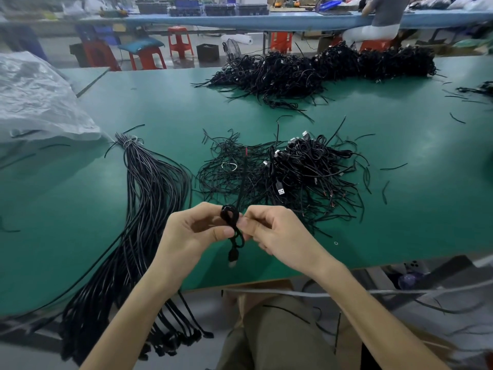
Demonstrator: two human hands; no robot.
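Above the near edge of the green table (416, 182), both hands hold one small coiled black cable (231, 220). My left hand (192, 233) pinches the coil from the left with thumb and fingers. My right hand (274, 233) pinches it from the right. The cable's USB plug (233, 256) hangs down below the coil. Its free end sticks up and away, ending in a red tip (245, 152).
A long tied bundle of black cables (149, 198) lies to the left and drapes over the table edge. Coiled cables form a heap (306, 169) just beyond the hands, with loose black ties (226, 169) beside it. A bigger pile (320, 68) lies farther back. A plastic bag (37, 102) sits at the left.
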